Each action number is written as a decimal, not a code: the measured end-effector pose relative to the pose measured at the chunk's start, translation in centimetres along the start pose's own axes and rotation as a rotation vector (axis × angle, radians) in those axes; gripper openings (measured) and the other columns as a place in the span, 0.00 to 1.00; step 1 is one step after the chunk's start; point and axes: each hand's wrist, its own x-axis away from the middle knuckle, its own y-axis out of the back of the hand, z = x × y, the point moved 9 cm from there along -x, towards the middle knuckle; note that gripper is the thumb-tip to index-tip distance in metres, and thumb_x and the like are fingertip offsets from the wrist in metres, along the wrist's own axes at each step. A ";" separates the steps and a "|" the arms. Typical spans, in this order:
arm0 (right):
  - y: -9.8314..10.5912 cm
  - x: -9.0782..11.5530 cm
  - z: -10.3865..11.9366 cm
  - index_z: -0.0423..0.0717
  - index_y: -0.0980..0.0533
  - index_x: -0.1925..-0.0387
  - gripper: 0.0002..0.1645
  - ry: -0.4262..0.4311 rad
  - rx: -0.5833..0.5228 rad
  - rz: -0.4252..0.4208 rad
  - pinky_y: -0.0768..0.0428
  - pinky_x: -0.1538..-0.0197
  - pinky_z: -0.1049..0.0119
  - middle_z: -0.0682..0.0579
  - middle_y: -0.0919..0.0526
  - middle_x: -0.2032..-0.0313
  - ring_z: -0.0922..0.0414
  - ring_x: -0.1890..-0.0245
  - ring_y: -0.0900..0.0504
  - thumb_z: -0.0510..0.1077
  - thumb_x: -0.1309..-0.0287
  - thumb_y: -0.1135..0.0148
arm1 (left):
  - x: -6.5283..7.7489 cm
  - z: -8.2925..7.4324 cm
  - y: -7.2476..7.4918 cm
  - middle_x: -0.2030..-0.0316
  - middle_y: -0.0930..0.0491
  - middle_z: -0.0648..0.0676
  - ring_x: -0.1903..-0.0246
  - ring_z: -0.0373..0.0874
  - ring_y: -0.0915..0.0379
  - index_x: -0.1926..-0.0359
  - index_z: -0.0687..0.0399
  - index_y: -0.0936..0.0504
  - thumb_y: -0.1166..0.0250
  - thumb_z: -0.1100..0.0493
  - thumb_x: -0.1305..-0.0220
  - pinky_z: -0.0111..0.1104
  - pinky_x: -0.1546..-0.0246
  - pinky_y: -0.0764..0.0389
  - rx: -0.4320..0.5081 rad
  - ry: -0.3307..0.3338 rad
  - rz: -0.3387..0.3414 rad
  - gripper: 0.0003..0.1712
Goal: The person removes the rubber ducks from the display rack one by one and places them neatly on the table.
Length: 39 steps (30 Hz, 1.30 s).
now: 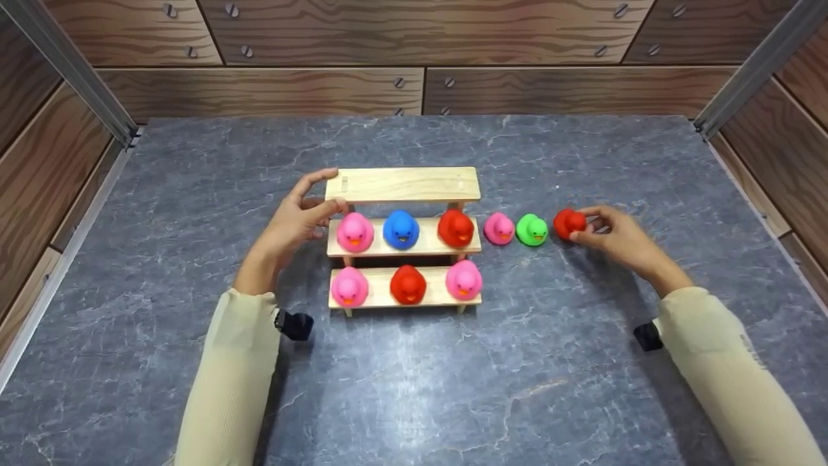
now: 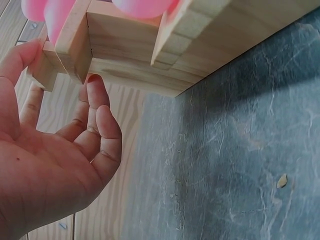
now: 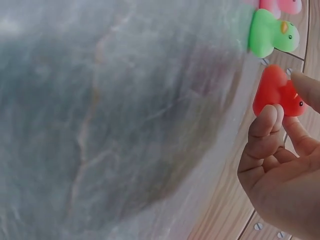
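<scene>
A small three-step wooden shelf [image 1: 414, 186] stands mid-table, its top board bare. My left hand [image 1: 288, 223] holds that board's left end between thumb and forefinger, while the other fingers curl beside the lower boards in the left wrist view. The middle step carries a pink duck [image 1: 355, 233], a blue duck [image 1: 401, 230] and a red duck [image 1: 456, 229]. Below them sit two pink ducks with another red duck [image 1: 408, 285] between. Right of the shelf, my right hand [image 1: 621, 241] pinches a red rubber duck [image 3: 272, 92] between thumb and fingers.
A pink duck [image 1: 499, 228] and a green duck [image 1: 532, 230] stand in a row between the shelf and my right hand. The grey marbled tabletop [image 1: 401, 388] is bounded by wood-patterned walls [image 1: 414, 32] at the back and sides.
</scene>
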 end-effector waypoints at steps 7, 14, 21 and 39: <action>-0.7 0.1 0.0 0.32 0.32 0.42 0.29 -0.007 0.000 0.032 0.29 0.65 0.75 0.55 0.27 0.67 0.66 0.67 0.29 0.44 0.39 0.37 | 0.0 0.3 0.1 0.59 0.20 0.48 0.67 0.38 0.29 0.31 0.36 0.37 0.39 0.52 0.32 0.28 0.70 0.27 0.003 0.011 -0.003 0.30; -0.8 0.2 -0.5 0.32 0.33 0.40 0.30 -0.030 -0.019 0.060 0.26 0.66 0.74 0.54 0.28 0.66 0.68 0.69 0.29 0.43 0.39 0.38 | 0.1 0.2 0.0 0.60 0.20 0.47 0.67 0.38 0.29 0.31 0.38 0.37 0.39 0.53 0.32 0.27 0.70 0.27 0.005 0.002 -0.001 0.31; -1.3 0.1 -0.7 0.30 0.35 0.39 0.32 -0.037 -0.011 0.088 0.23 0.65 0.74 0.51 0.27 0.64 0.67 0.68 0.27 0.43 0.38 0.37 | 0.1 0.2 0.0 0.63 0.20 0.46 0.69 0.37 0.29 0.31 0.39 0.36 0.39 0.54 0.32 0.26 0.72 0.27 0.014 -0.013 -0.003 0.30; -1.3 0.2 -0.7 0.34 0.33 0.40 0.30 -0.029 0.021 0.081 0.26 0.65 0.74 0.49 0.26 0.64 0.66 0.68 0.27 0.44 0.39 0.37 | 0.0 0.2 0.0 0.60 0.20 0.48 0.67 0.38 0.29 0.32 0.35 0.36 0.39 0.52 0.32 0.29 0.68 0.27 0.017 0.000 -0.010 0.30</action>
